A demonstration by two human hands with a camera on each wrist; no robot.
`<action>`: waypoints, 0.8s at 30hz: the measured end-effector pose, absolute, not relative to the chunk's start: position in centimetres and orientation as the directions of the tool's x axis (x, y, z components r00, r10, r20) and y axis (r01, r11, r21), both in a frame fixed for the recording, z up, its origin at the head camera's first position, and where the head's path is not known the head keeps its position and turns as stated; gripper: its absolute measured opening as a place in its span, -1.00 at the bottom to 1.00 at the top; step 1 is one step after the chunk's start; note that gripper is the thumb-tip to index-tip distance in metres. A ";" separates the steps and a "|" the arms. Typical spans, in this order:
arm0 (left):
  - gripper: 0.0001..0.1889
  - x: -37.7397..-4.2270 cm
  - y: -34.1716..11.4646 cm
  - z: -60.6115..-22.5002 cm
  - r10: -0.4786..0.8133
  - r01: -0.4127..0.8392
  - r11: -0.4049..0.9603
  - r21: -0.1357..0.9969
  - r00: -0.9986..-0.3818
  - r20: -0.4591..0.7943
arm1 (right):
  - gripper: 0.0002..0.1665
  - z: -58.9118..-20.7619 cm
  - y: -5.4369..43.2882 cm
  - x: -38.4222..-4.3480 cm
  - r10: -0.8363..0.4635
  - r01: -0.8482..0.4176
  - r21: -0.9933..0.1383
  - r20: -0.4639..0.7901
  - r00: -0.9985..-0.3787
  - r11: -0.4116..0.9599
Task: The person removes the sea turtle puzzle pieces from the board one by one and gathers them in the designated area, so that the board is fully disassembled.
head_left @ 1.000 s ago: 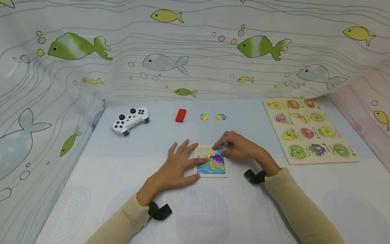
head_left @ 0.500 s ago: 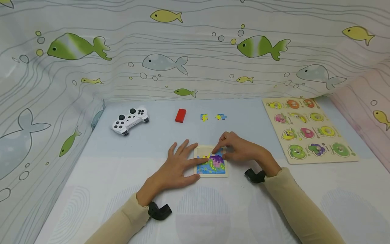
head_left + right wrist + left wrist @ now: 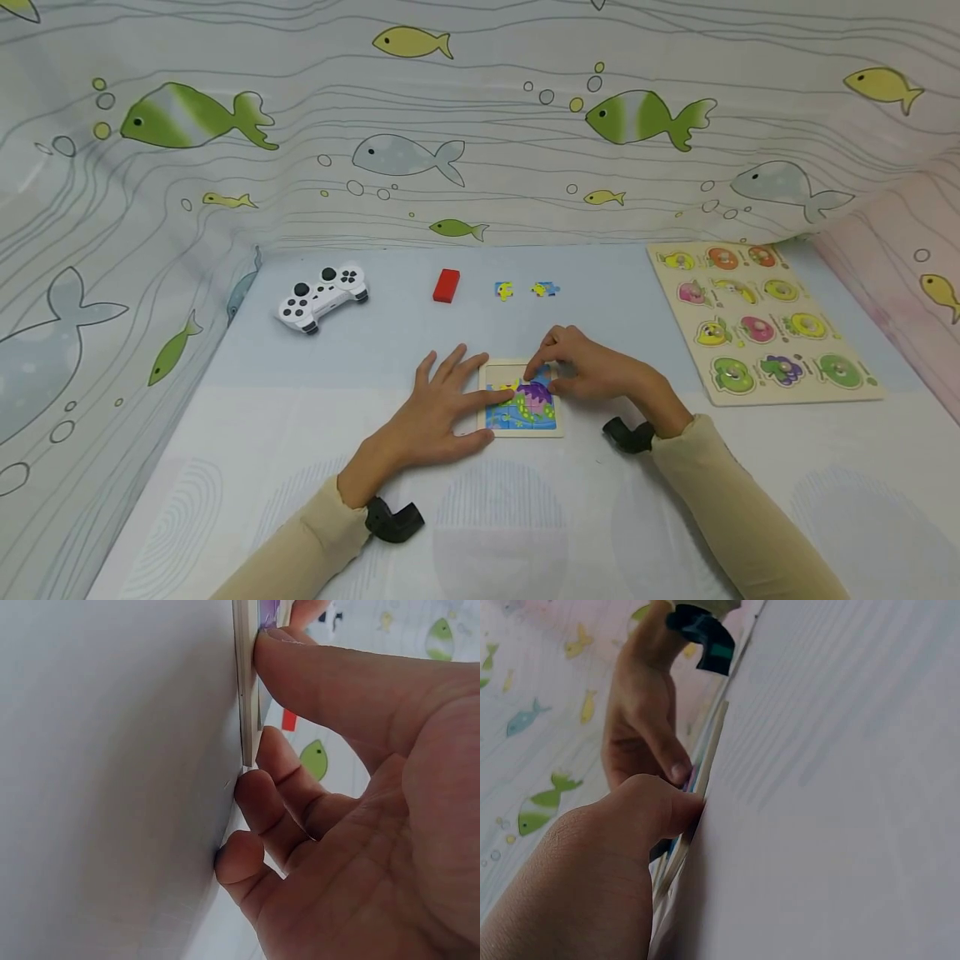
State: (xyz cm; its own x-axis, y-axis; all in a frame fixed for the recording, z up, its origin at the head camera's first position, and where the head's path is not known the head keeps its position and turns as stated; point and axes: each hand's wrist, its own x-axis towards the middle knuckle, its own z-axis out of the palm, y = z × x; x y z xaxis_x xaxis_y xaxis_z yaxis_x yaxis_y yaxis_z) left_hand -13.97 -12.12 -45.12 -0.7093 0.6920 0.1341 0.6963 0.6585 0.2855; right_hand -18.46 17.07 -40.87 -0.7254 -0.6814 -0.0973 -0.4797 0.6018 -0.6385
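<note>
Left hand (image 3: 431, 417) is resting on the framed puzzle (image 3: 522, 421), fingers spread and apart, index lying across the picture. Right hand (image 3: 596, 367) is touching the puzzle's upper right, bent index and thumb tips standing apart; cannot tell if they're pinching a piece. Puzzle is lying on the tabletop (image 3: 375, 350) between hands, red block (image 3: 446, 286) sitting farther back.

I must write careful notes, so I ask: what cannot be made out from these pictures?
Head view: parts of the puzzle, covered by the left grip and right grip.
Left wrist view: most of the puzzle's face, behind the left thumb.
Right wrist view: the puzzle's upper end, cut off by the top edge.
Head view: marks on the fruit board, too small to read.
</note>
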 end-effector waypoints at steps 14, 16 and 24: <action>-0.44 -13.9 -12.1 -44.9 0.693 0.698 0.656 0.286 -0.708 0.138 | -0.58 -41.1 17.1 -18.7 -0.689 -0.479 -0.658 -0.084 -0.720 0.581; -0.44 -13.9 -12.1 -44.9 0.692 0.698 0.657 0.286 -0.708 0.137 | -0.55 -41.3 17.2 -18.7 -0.687 -0.472 -0.667 -0.084 -0.721 0.577; -0.44 -13.8 -12.0 -44.7 0.689 0.689 0.662 0.294 -0.714 0.120 | -0.48 -41.2 17.2 -18.7 -0.655 -0.438 -0.671 -0.094 -0.750 0.598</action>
